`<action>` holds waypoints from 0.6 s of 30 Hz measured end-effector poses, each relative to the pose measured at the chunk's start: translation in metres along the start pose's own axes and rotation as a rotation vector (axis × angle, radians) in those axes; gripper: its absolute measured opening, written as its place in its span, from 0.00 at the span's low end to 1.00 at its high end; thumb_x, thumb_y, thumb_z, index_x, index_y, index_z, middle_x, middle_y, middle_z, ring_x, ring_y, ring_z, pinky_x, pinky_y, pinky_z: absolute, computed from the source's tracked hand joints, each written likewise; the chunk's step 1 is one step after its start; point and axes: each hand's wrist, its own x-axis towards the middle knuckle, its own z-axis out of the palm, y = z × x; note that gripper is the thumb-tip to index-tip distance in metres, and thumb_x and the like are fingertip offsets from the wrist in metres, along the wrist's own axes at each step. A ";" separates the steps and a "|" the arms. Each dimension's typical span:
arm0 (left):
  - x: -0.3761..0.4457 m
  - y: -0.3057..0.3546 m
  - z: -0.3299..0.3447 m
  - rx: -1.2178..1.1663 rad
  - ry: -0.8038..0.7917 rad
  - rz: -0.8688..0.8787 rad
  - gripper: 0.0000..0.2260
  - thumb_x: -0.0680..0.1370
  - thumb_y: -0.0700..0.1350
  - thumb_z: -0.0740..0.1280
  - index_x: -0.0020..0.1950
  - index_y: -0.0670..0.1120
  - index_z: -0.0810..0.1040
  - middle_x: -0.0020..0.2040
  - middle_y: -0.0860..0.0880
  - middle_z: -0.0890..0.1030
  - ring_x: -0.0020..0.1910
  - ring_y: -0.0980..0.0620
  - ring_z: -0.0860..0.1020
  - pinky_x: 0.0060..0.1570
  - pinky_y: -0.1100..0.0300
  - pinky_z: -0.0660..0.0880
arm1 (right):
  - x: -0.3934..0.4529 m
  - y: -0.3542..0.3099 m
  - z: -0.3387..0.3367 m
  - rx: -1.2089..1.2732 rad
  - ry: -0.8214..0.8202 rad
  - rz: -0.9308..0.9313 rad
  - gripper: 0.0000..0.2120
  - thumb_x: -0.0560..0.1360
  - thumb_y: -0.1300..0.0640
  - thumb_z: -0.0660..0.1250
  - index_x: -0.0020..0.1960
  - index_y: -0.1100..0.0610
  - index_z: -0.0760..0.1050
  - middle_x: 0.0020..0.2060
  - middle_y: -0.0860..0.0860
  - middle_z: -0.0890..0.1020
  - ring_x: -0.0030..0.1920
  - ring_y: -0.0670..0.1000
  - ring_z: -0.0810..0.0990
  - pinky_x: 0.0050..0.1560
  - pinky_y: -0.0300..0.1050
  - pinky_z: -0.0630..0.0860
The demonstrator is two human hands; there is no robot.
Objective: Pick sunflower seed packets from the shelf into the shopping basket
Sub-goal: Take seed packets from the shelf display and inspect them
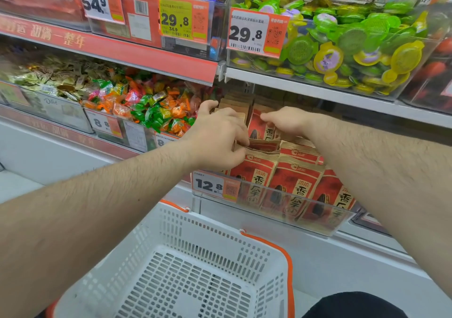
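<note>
Basket [220,241] sits empty below us, seed packets [288,183] still shelved.
Left hand [217,136] pinches one packet top, right hand [286,122] fingers curl onto another; a weak pinch could drop it short.

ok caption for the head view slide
Both hands grasp sunflower seed packets above an empty white basket.

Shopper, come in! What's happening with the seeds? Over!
Both hands gripping red-and-brown paper sunflower seed packets on shelf. White plastic shopping basket below, nothing visible inside. Nothing blocking.
</note>
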 end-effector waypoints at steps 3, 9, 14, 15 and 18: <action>-0.004 -0.001 -0.001 -0.012 0.238 0.068 0.09 0.71 0.45 0.66 0.40 0.51 0.87 0.44 0.58 0.84 0.51 0.51 0.80 0.66 0.37 0.62 | -0.003 0.003 0.000 -0.055 -0.017 0.014 0.26 0.79 0.37 0.60 0.64 0.55 0.78 0.61 0.54 0.80 0.56 0.55 0.79 0.58 0.49 0.73; -0.007 0.000 -0.015 -0.111 0.493 0.110 0.07 0.69 0.35 0.69 0.41 0.44 0.85 0.43 0.50 0.84 0.43 0.50 0.81 0.52 0.52 0.78 | -0.016 -0.001 0.000 -0.236 -0.090 -0.115 0.22 0.77 0.36 0.59 0.57 0.49 0.81 0.56 0.50 0.82 0.51 0.52 0.79 0.52 0.46 0.72; -0.008 0.001 -0.027 -0.347 0.695 -0.127 0.06 0.72 0.31 0.65 0.43 0.41 0.79 0.43 0.49 0.78 0.44 0.53 0.76 0.46 0.57 0.76 | -0.020 -0.008 0.002 -0.209 0.062 -0.143 0.24 0.75 0.39 0.60 0.47 0.59 0.81 0.49 0.56 0.83 0.46 0.55 0.79 0.43 0.45 0.70; -0.007 0.002 -0.030 -0.386 0.713 -0.161 0.07 0.73 0.31 0.64 0.43 0.42 0.77 0.43 0.51 0.76 0.44 0.53 0.75 0.45 0.58 0.75 | -0.022 -0.011 0.002 -0.181 0.124 -0.156 0.19 0.77 0.46 0.60 0.43 0.60 0.80 0.47 0.57 0.82 0.46 0.56 0.78 0.41 0.46 0.69; -0.003 0.006 -0.044 -0.508 0.802 -0.259 0.12 0.75 0.31 0.61 0.44 0.49 0.72 0.43 0.56 0.72 0.43 0.56 0.73 0.45 0.63 0.73 | -0.028 -0.017 0.001 0.133 0.366 -0.236 0.13 0.75 0.57 0.61 0.39 0.59 0.82 0.40 0.55 0.84 0.45 0.56 0.79 0.44 0.47 0.72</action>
